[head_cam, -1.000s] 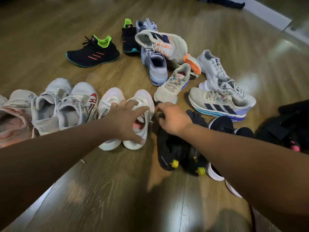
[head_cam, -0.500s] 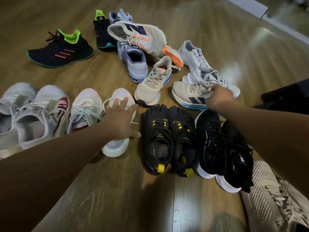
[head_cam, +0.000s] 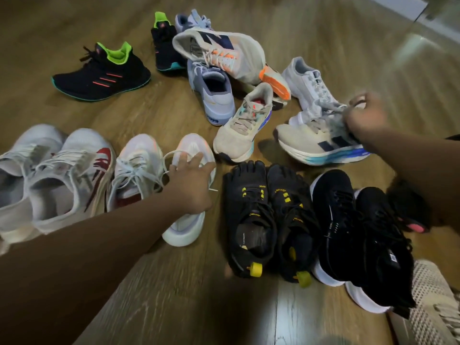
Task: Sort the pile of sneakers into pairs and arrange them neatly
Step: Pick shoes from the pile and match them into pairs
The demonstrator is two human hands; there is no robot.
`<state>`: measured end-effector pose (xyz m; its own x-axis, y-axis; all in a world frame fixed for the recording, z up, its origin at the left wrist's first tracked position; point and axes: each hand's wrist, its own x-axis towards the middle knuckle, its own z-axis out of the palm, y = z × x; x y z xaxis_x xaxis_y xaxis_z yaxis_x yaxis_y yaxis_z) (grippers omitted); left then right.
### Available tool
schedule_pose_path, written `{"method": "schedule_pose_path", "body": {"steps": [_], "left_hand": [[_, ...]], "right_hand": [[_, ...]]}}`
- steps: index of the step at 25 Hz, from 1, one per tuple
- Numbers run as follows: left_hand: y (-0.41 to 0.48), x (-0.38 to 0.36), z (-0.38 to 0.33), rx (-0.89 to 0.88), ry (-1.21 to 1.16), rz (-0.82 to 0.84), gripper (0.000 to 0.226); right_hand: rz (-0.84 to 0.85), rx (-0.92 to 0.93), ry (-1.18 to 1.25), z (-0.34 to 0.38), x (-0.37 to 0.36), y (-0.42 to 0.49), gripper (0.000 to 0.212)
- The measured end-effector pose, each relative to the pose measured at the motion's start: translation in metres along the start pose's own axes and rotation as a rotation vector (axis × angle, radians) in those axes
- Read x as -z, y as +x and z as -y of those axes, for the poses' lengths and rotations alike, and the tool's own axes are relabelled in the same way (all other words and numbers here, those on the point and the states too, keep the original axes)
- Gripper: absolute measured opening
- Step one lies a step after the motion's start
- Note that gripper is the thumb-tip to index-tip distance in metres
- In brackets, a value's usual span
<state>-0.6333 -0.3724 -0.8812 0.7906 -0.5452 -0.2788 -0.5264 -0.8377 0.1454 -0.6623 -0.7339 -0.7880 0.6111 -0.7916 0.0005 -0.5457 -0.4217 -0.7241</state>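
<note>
My left hand (head_cam: 191, 180) rests with spread fingers on the right shoe of a white pair (head_cam: 139, 165). My right hand (head_cam: 366, 115) grips the collar of a cream sneaker with navy stripes and a blue sole (head_cam: 316, 145), whose heel end is tilted up. In the near row, left to right, stand a white-and-red pair (head_cam: 62, 170), the white pair, black toe shoes with yellow tabs (head_cam: 249, 212) and black sneakers with white soles (head_cam: 333, 207). Behind lies a loose pile: a beige sneaker (head_cam: 239, 130), a lavender one (head_cam: 216, 93), a cream-and-orange one (head_cam: 224, 51) and a pale grey one (head_cam: 311, 85).
Two black sneakers with neon green collars lie apart at the back, one (head_cam: 104, 73) on the left, the other (head_cam: 164, 48) against the pile. A beige knit shoe (head_cam: 433, 295) sits at the bottom right. The wooden floor (head_cam: 174, 295) stretches in front of the row.
My right hand left the black toe shoes, reached right and back, and took hold of the striped cream sneaker. My left hand stayed on the white shoe.
</note>
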Motion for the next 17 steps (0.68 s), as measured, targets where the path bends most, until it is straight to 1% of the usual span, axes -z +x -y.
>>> {"method": "schedule_pose_path", "body": {"steps": [2,3,6,7,8,10,12,14,16,17], "left_hand": [[0.0,-0.001,0.001,0.005,-0.026,-0.014,0.096],[0.0,-0.001,0.001,0.006,-0.038,-0.018,0.094],[-0.002,-0.001,-0.001,-0.006,-0.044,-0.015,0.092],[-0.002,0.0,-0.002,-0.012,-0.05,-0.019,0.091],[-0.003,0.0,-0.002,-0.01,-0.055,-0.02,0.09],[-0.003,0.002,-0.001,-0.003,-0.086,-0.006,0.087],[-0.003,0.002,-0.004,0.006,-0.096,-0.004,0.084],[-0.004,0.002,-0.004,0.003,-0.096,-0.015,0.082],[-0.003,0.0,-0.005,0.002,-0.109,-0.006,0.08],[-0.004,0.001,-0.006,0.009,-0.1,0.012,0.08]], "right_hand": [[-0.009,0.088,-0.019,0.027,0.002,0.0,0.029],[0.031,0.12,-0.038,0.04,-0.003,-0.001,0.028],[0.177,0.212,-0.058,0.068,-0.034,-0.01,0.038],[0.209,0.257,-0.114,0.073,-0.046,-0.017,0.04],[0.269,0.307,-0.225,0.074,-0.062,-0.019,0.044],[0.454,0.363,-0.54,0.077,-0.092,-0.022,0.059],[0.603,0.326,-0.734,0.089,-0.106,-0.028,0.066],[0.7,0.227,-0.781,0.101,-0.111,-0.027,0.071],[0.71,0.173,-0.78,0.106,-0.112,-0.027,0.073],[0.68,0.168,-0.759,0.105,-0.112,-0.028,0.071]]}}
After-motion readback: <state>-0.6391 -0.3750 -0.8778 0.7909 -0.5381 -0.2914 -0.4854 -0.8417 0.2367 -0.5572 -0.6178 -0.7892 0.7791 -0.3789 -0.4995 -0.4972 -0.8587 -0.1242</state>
